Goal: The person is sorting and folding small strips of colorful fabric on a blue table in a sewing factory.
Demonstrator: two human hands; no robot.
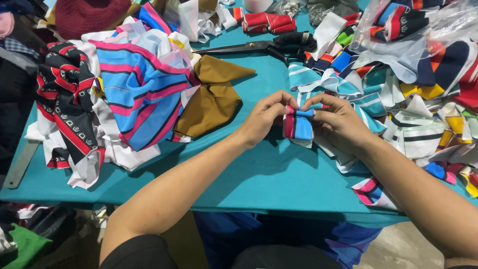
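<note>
My left hand [263, 118] and my right hand [338, 122] meet over the teal table [259, 174], both pinching a small folded strip of blue, pink and white striped fabric [298, 125]. The strip is bunched at its top between my fingertips and hangs down toward the table. My forearms reach in from the bottom of the view.
A big heap of striped blue-pink and black-red fabric [124, 94] lies at the left, with a mustard-brown piece [214, 97] beside it. Black scissors [264, 47] rest at the back. Many coloured fabric scraps [408, 114] and clear plastic bags [413, 35] crowd the right side. Red folded pieces [266, 22] sit at the far edge.
</note>
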